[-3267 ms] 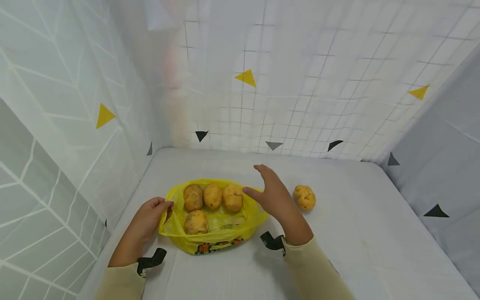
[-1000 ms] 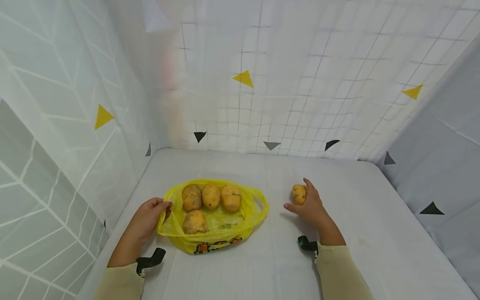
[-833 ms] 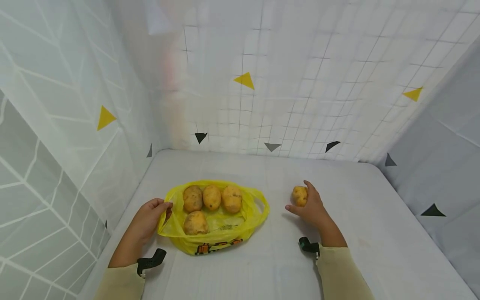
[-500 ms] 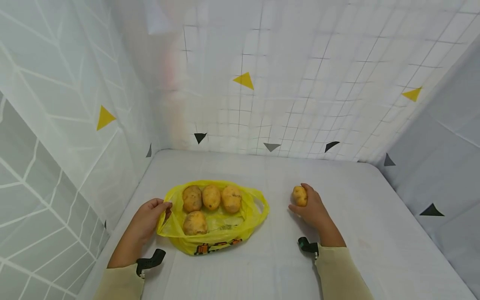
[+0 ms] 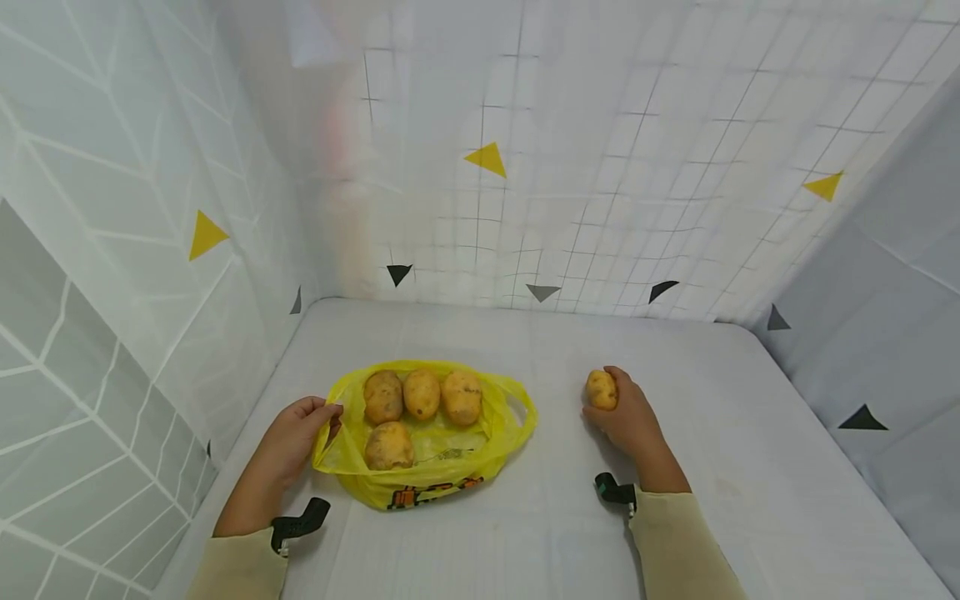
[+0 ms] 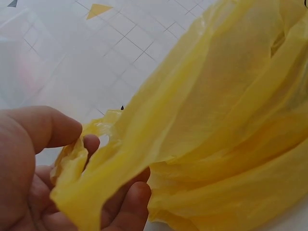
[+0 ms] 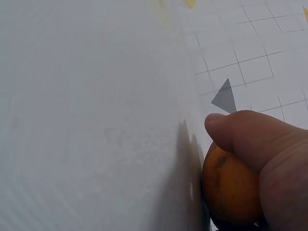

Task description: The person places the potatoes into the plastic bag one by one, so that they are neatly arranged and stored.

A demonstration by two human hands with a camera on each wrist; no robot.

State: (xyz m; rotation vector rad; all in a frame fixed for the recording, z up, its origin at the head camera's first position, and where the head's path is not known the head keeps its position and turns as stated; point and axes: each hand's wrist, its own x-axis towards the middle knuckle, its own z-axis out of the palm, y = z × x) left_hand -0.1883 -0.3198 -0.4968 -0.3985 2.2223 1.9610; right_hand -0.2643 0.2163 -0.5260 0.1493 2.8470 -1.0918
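Note:
A yellow plastic bag (image 5: 510, 433) lies with its mouth spread, several potatoes (image 5: 422, 394) inside it. My left hand (image 5: 296, 437) pinches the left edge of the bag; in the left wrist view the thumb (image 6: 53, 126) and fingers hold the thin plastic (image 6: 192, 106) between them. To the right, my right hand (image 5: 630, 421) grips a single potato (image 5: 601, 389) on the table, thumb on its near side and fingers over its far right side. The right wrist view has the thumb (image 7: 250, 134) pressed on this potato (image 7: 231, 187), the other fingers hidden there.
The table (image 5: 480, 550) has a pale cover. Hanging sheets (image 5: 570, 150) with yellow, black and grey triangles stand behind it and at both sides. A black wrist camera mount (image 5: 303, 521) sits by the left sleeve, and another mount (image 5: 615, 489) by the right.
My right hand has moved from above the bag's right side to the loose potato, and its fingers have closed round it. The left hand and bag have stayed put.

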